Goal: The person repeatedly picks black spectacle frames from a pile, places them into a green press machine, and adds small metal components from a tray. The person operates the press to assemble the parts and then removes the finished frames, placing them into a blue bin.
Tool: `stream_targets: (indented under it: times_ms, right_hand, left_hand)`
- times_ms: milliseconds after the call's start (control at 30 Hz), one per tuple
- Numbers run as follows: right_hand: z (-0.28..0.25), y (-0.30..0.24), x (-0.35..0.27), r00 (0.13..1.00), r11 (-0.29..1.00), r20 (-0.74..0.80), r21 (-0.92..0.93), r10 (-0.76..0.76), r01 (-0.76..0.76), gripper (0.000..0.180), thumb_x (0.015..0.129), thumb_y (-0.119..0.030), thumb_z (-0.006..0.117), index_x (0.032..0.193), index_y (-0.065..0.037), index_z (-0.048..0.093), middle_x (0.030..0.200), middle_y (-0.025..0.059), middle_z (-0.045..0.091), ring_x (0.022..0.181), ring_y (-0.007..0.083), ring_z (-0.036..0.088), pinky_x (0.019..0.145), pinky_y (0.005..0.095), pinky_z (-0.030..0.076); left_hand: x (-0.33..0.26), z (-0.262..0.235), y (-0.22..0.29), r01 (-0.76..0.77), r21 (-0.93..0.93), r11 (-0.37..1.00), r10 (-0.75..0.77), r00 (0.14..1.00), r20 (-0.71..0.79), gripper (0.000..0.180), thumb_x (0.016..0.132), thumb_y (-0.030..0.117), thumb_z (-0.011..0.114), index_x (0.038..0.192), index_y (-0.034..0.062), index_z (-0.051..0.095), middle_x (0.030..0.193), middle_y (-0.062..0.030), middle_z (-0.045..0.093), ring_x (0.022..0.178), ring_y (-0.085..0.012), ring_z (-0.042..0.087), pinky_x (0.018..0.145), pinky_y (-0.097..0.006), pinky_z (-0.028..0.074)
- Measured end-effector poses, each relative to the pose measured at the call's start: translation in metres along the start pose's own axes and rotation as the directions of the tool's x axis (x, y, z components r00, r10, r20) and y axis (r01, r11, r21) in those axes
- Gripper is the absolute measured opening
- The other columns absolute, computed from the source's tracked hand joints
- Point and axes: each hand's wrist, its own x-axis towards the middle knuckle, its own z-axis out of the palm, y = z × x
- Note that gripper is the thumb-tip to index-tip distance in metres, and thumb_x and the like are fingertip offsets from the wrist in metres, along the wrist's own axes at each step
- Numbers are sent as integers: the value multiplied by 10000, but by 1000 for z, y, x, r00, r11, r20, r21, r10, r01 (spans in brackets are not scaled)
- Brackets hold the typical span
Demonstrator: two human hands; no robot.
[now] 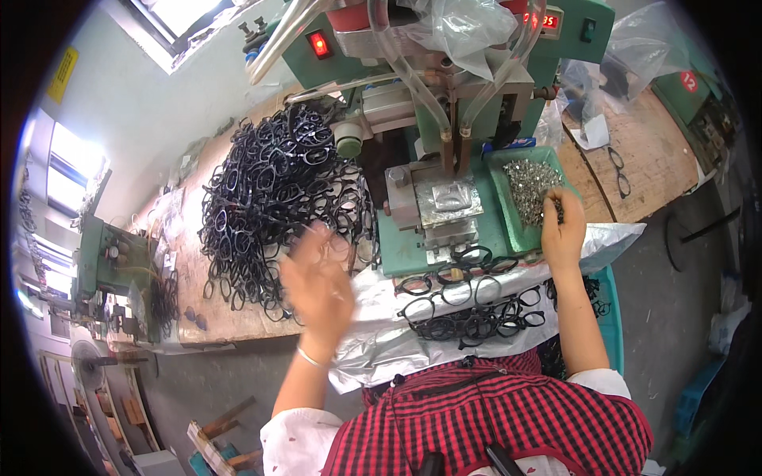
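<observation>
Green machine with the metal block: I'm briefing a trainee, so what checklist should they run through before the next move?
1. Red light lit: ok.
2. Eyeglass frames on the silver sheet laid apart: not ok, several overlap.
3. Small metal parts in the green tray: ok, a pile.
4. Right hand clear of the metal block: ok, it is at the tray.
5. Left hand holding anything: cannot tell, it is blurred.

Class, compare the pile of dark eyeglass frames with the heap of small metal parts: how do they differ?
The piled eyeglass frames look mostly black; the metal parts look silvery. Each frame is far larger than the individual metal parts. The frames lie on a wooden table; the metal parts sit in a green tray. Both are jumbled heaps.
</observation>
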Motion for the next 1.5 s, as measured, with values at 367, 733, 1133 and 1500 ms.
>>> stream_targets:
  times_ms: [367,733,1133,1500]
  right_hand:
    - [-10,8,-9,885,737,47,534,463,-414,93,955,-100,652,1006,-44,705,972,-2,676,881,68,595,797,224,459]
    - [0,6,29,947,902,-23,316,319,-296,126,948,-109,653,1029,-17,683,959,19,689,882,87,615,790,234,470]
    - [39,8,52,901,918,269,-111,-341,380,144,813,-39,640,955,-16,648,1095,152,667,1064,353,612,865,439,502]
    - [20,-24,24,973,962,175,200,153,-188,154,882,-64,686,1020,-4,721,980,94,717,881,156,649,819,279,495]
  left_hand:
    - [-12,53,-93,441,-166,882,-461,880,-113,113,946,101,632,1016,16,658,964,-110,663,763,-272,642,668,-351,501]
    - [70,45,41,-457,-623,635,505,855,-113,200,805,175,684,991,125,738,1138,-71,730,985,-298,643,1005,-558,455]
    - [53,30,43,-420,-476,773,460,887,-35,360,758,159,613,1095,137,737,1255,-27,681,927,-269,538,1098,-544,397]
    - [-13,-86,-67,295,-13,955,-287,937,201,130,772,-3,735,885,60,735,920,-76,645,876,-258,620,777,-352,486]
